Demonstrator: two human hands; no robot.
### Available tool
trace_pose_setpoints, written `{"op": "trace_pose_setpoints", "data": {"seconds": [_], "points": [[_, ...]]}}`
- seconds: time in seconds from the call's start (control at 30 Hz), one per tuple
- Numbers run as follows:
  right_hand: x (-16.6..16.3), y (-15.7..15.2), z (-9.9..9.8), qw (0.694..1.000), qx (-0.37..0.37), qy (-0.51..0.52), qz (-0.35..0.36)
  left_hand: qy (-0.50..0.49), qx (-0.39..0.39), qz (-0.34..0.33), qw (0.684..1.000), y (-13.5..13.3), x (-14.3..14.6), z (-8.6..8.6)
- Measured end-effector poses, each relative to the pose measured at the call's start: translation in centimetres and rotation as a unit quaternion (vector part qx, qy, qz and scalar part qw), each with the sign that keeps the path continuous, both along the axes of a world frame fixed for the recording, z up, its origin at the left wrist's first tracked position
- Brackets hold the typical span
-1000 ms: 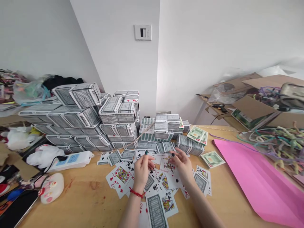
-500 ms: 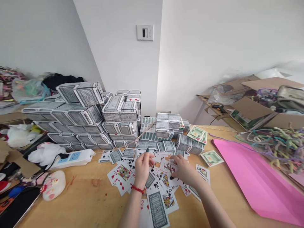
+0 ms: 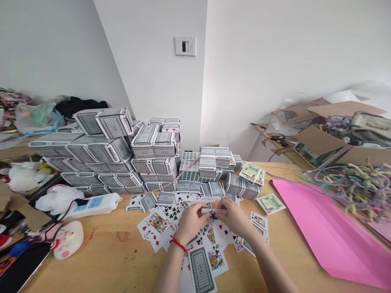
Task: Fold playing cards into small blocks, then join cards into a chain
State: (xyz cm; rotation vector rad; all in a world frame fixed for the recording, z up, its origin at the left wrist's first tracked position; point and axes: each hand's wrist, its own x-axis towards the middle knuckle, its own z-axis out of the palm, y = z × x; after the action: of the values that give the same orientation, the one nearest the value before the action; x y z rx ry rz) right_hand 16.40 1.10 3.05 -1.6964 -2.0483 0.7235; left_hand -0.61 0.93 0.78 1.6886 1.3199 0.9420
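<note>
Between both hands a playing card [image 3: 214, 212] with black club marks is held by its two ends and looks bent. My left hand [image 3: 193, 221], with a red cord bracelet [image 3: 179, 244] on the wrist, pinches its left end. My right hand [image 3: 233, 215] is closed on the right end. Loose playing cards [image 3: 159, 224] lie scattered under and around the hands, some face up. One patterned card back [image 3: 201, 268] lies nearest to me. Behind the hands stand small blocks [image 3: 209, 188] folded from the same cards. My fingertips are partly hidden.
Tall stacks of card blocks [image 3: 100, 148] rise at the back left. A white power strip [image 3: 97, 204] and a white plush toy [image 3: 69, 240] sit at left. Green card packs [image 3: 270, 203], pink paper [image 3: 324, 232], tangled fuzzy stems [image 3: 351, 191] and an open carton [image 3: 324, 142] are at right.
My right hand has picked a card up from the pile. My left hand has lowered and turned inward, and both hands now grip that card.
</note>
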Motion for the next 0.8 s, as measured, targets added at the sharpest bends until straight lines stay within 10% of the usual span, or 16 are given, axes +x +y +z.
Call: {"op": "trace_pose_setpoints", "data": {"seconds": [0.33,0.8], "points": [[5.2,-0.2,0.5,0.986,-0.051,-0.147,-0.055,-0.076,-0.043,0.076,0.993,0.8,-0.9,-0.8],[1.9,-0.1,0.1,0.978,-0.127,-0.154,-0.055,-0.039,-0.043,0.049,0.997,0.8,-0.8,-1.3]]}}
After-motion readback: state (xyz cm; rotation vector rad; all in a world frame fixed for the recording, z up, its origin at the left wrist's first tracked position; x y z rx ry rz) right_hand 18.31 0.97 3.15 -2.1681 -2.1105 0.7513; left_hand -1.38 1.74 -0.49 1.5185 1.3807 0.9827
